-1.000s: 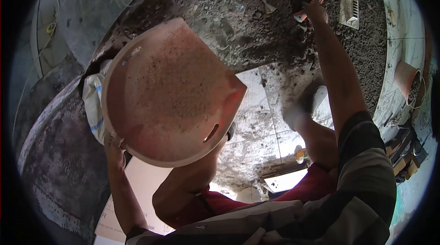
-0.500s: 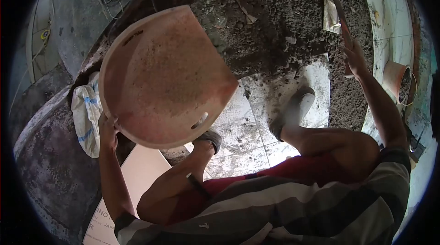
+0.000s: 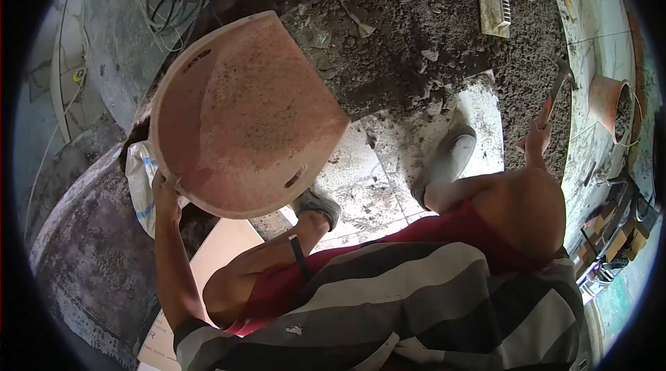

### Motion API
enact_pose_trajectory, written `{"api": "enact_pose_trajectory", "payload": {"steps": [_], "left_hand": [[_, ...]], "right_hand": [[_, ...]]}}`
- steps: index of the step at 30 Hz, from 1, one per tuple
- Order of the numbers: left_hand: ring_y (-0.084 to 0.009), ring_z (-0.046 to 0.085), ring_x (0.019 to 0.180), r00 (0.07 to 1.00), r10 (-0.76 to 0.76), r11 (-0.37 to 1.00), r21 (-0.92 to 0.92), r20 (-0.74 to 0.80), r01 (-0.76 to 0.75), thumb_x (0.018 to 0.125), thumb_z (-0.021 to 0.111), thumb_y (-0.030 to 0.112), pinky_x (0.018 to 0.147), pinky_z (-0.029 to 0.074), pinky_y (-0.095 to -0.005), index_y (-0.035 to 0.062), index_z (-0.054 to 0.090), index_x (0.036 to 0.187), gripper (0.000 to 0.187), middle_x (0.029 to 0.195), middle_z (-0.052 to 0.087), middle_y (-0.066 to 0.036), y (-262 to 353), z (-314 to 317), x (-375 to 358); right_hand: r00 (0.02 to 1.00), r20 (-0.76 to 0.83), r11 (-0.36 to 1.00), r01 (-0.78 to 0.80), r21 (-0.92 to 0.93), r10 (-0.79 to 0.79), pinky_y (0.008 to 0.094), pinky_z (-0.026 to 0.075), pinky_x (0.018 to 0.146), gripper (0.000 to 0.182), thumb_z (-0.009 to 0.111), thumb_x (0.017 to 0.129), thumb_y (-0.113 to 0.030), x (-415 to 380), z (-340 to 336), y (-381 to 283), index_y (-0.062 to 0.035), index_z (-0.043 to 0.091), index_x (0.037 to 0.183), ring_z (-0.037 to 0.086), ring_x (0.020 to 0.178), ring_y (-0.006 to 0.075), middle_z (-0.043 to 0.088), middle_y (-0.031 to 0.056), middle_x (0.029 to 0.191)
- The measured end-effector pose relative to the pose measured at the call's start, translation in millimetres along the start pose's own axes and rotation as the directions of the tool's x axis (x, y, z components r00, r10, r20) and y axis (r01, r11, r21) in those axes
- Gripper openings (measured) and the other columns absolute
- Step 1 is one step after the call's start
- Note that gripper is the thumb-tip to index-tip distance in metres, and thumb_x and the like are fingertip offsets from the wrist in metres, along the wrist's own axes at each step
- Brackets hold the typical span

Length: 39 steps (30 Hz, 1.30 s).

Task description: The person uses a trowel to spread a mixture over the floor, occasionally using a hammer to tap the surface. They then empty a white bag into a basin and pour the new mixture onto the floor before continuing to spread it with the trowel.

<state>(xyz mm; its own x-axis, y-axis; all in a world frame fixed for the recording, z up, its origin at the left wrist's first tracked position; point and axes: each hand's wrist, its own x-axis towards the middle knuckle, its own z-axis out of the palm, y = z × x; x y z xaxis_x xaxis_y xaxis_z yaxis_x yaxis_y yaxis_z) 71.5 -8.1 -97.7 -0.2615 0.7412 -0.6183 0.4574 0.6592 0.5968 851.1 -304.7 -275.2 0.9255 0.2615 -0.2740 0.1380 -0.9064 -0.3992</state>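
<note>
My left hand (image 3: 167, 199) is closed on the lower left rim of a large pinkish plastic tub (image 3: 257, 114). The tub has a straight edge on its right side, a slot in its wall, and dirt specks inside. In my right hand (image 3: 536, 141) is a claw hammer (image 3: 553, 92), gripped by its reddish handle, its head pointing up and away over loose dark soil (image 3: 527, 66). Beyond the hammer lies a pale dirty strip with slots near its end (image 3: 494, 0), apart from my hand.
Dirty white tiles (image 3: 368, 177) lie under my shoes. A white and blue sack (image 3: 142, 184) and a printed pinkish board (image 3: 222, 249) are at the left. An orange bucket (image 3: 609, 109) stands on its side at the right. Cables (image 3: 170, 7) lie at the upper left.
My right hand has come down and nearer to my knee with the hammer, whose head has left the pale strip. My left hand still holds the tub, which has barely shifted.
</note>
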Motion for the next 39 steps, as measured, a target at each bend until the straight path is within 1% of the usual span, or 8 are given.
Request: {"api": "enact_pose_trajectory", "payload": {"steps": [8, 14, 18, 21, 25, 30, 35, 39], "left_hand": [[-0.0090, 0.050, 0.060, 0.981, -0.052, 0.998, 0.053, 0.188, 0.043, 0.083, 0.055, 0.012, 0.053, 0.044, -0.0247, 0.0032, 0.056, 0.107, 0.025, 0.078, 0.054, 0.001, 0, 28, 39], [-0.0111, 0.053, 0.066, 0.968, -0.119, 0.987, -0.076, 0.223, 0.138, 0.083, 0.058, 0.015, 0.064, 0.051, -0.0289, 0.0043, 0.054, 0.108, 0.027, 0.084, 0.055, -0.002, 0, 68, 21], [-0.0104, 0.054, 0.063, 0.984, -0.116, 0.993, 0.022, 0.138, 0.114, 0.083, 0.058, 0.014, 0.060, 0.051, -0.0263, 0.0031, 0.057, 0.103, 0.023, 0.081, 0.057, -0.001, 23, 64, 10], [-0.0111, 0.057, 0.067, 0.992, -0.064, 0.995, 0.082, 0.110, 0.055, 0.084, 0.057, 0.016, 0.060, 0.051, -0.0260, 0.0022, 0.058, 0.106, 0.026, 0.087, 0.060, -0.003, 30, 56, 2], [-0.0146, 0.062, 0.082, 0.993, 0.010, 0.991, 0.130, 0.120, -0.025, 0.084, 0.057, 0.018, 0.068, 0.052, -0.0283, -0.0002, 0.056, 0.117, 0.037, 0.102, 0.063, -0.007, 46, 59, -4], [-0.0184, 0.061, 0.097, 0.988, 0.085, 0.977, 0.184, 0.131, -0.109, 0.086, 0.057, 0.011, 0.084, 0.048, -0.0320, -0.0034, 0.054, 0.122, 0.039, 0.114, 0.062, -0.011, 62, 84, 7], [-0.0221, 0.060, 0.100, 0.968, 0.249, 0.938, 0.239, 0.036, -0.251, 0.088, 0.060, 0.013, 0.088, 0.046, -0.0339, -0.0084, 0.053, 0.121, 0.039, 0.115, 0.060, -0.014, 73, 111, 27], [-0.0258, 0.060, 0.100, 0.965, 0.261, 0.965, -0.036, -0.015, -0.261, 0.088, 0.059, 0.017, 0.088, 0.048, -0.0362, -0.0101, 0.052, 0.122, 0.043, 0.115, 0.059, -0.017, 57, 126, 52]], "right_hand": [[0.988, -0.082, 0.977, -0.139, -0.162, 0.127, 0.0437, 0.051, 0.072, 0.036, 0.064, 0.083, -0.028, 14, 21, 13, -0.0061, 0.051, 0.108, 0.064, 0.078, 0.0289, 0.062, 0.0163, 0.093], [0.976, -0.003, 0.972, -0.219, -0.083, 0.219, 0.0454, 0.047, 0.084, 0.049, 0.065, 0.082, -0.029, 18, 55, 5, -0.0074, 0.047, 0.122, 0.058, 0.100, 0.0313, 0.058, 0.0172, 0.105], [0.972, -0.040, 0.846, 0.180, -0.502, -0.231, 0.0501, 0.041, 0.096, 0.071, 0.063, 0.085, -0.027, -12, 54, -22, -0.0176, 0.027, 0.145, 0.028, 0.133, 0.0374, 0.036, 0.0191, 0.139], [0.649, 0.042, 0.563, 0.689, -0.455, -0.760, 0.0516, 0.035, 0.105, 0.083, 0.067, 0.083, -0.036, -33, 63, -34, -0.0180, 0.021, 0.149, 0.024, 0.137, 0.0389, 0.031, 0.0161, 0.143], [0.568, 0.596, 0.589, 0.786, -0.189, -0.567, 0.0521, 0.018, 0.115, 0.108, 0.076, 0.068, -0.057, -93, 91, -93, -0.0137, 0.020, 0.150, 0.013, 0.143, 0.0379, 0.015, 0.0163, 0.154], [0.415, 0.608, 0.451, 0.887, -0.103, -0.677, 0.0498, 0.011, 0.117, 0.116, 0.071, 0.065, -0.067, -112, 138, -131, -0.0068, 0.019, 0.149, 0.008, 0.144, 0.0376, 0.012, 0.0199, 0.155], [0.583, 0.450, 0.636, 0.771, -0.041, -0.677, 0.0493, 0.021, 0.115, 0.110, 0.071, 0.066, -0.068, -122, 182, -178, -0.0085, 0.025, 0.147, 0.014, 0.143, 0.0392, 0.021, 0.0190, 0.152], [0.681, 0.405, 0.790, 0.561, 0.248, -0.610, 0.0462, 0.028, 0.113, 0.096, 0.073, 0.072, -0.055, -152, 200, -197, -0.0112, 0.029, 0.146, 0.029, 0.137, 0.0375, 0.029, 0.0206, 0.149]]}}
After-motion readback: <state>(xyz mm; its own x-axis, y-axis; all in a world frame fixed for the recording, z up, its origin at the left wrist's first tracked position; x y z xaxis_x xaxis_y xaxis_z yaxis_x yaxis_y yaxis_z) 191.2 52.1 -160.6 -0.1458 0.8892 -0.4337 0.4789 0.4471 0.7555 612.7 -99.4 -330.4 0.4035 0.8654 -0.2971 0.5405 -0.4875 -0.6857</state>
